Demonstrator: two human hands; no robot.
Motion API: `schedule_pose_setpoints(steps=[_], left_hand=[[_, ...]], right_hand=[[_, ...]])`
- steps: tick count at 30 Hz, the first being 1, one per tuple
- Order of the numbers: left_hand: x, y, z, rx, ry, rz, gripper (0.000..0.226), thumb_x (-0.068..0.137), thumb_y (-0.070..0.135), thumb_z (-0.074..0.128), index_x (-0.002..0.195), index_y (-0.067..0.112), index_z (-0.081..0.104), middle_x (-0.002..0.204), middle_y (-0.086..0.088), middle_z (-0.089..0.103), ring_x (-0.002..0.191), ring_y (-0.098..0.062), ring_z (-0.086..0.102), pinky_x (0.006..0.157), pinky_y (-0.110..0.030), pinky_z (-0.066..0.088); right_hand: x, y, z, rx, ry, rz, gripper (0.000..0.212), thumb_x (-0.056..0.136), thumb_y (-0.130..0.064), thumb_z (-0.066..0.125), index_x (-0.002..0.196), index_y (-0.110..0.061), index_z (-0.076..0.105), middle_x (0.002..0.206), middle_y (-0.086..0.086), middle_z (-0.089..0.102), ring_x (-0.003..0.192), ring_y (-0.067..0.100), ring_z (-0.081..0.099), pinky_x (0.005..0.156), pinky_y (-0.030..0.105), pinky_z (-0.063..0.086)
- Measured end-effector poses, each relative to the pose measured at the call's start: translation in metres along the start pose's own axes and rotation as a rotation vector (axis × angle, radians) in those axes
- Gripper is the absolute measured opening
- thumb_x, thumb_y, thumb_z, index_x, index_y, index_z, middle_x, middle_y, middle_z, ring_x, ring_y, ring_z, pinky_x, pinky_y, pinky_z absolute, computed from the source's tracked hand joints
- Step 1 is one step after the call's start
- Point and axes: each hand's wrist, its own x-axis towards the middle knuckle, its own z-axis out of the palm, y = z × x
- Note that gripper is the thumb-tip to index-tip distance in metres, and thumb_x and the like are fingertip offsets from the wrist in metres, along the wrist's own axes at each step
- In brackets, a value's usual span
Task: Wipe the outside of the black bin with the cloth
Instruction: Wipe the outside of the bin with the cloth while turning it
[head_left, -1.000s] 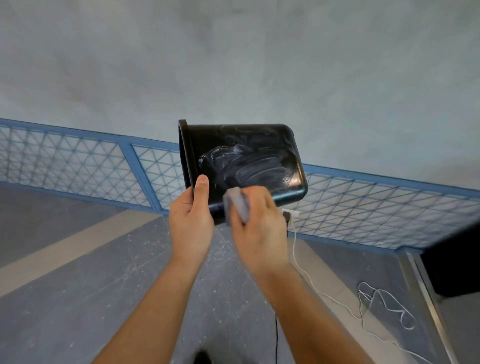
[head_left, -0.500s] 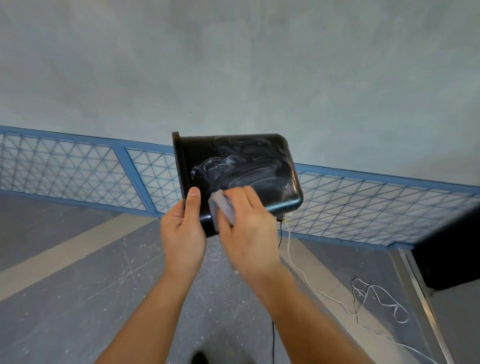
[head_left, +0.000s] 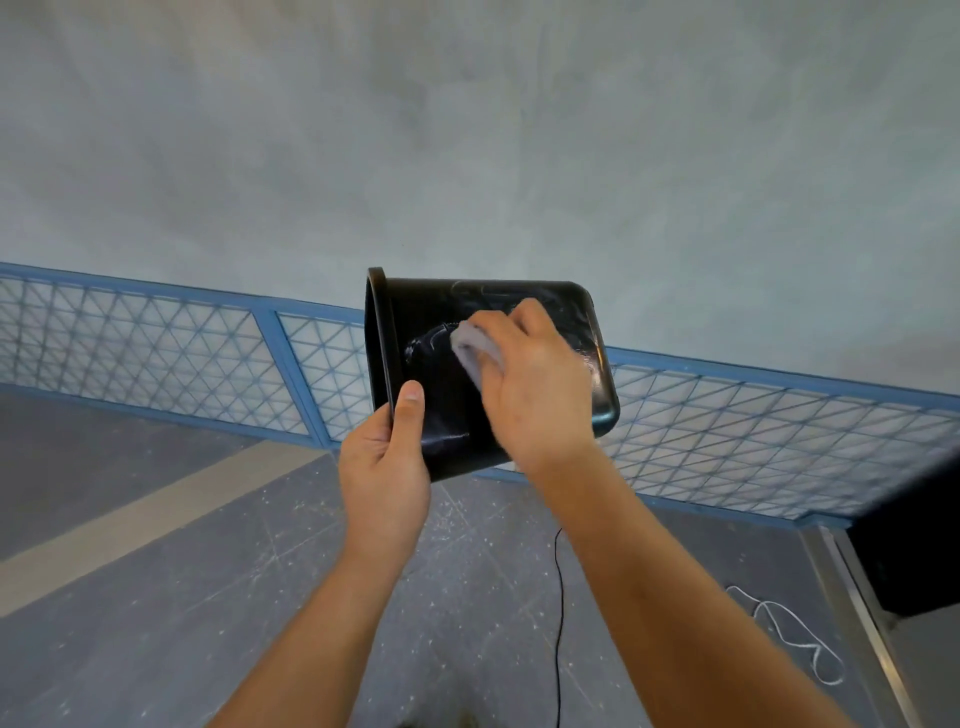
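Observation:
The black bin (head_left: 431, 312) is held up in the air on its side, rim to the left and base to the right, its side wall streaked with pale wipe marks. My left hand (head_left: 384, 467) grips the rim at the bin's lower left corner, thumb lying along the outside wall. My right hand (head_left: 535, 379) holds a small grey cloth (head_left: 475, 351) and presses it against the middle of the side wall. Most of the cloth is hidden under my fingers.
A blue-framed mesh fence (head_left: 182, 353) runs across behind the bin, below a grey wall. The floor is grey with a tan stripe (head_left: 130, 530). A black cable (head_left: 558, 623) and a white cord (head_left: 795, 639) lie on the floor. A dark box (head_left: 914, 545) stands at the right.
My right hand has moved the cloth from the bin's lower edge up to the middle of its side wall. The left hand keeps its grip on the rim.

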Motion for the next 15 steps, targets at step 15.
schedule_pose_setpoints(steps=[15], left_hand=[[0.011, 0.005, -0.012, 0.025, -0.059, 0.134, 0.065, 0.104, 0.050, 0.049, 0.070, -0.004, 0.053, 0.058, -0.016, 0.046, 0.054, -0.026, 0.042, 0.053, -0.032, 0.034]], right_hand=[[0.015, -0.022, 0.000, 0.084, -0.124, -0.116, 0.032, 0.095, -0.033, 0.047, 0.112, -0.020, 0.071, 0.098, 0.004, 0.054, 0.072, 0.024, 0.060, 0.060, 0.040, 0.056]])
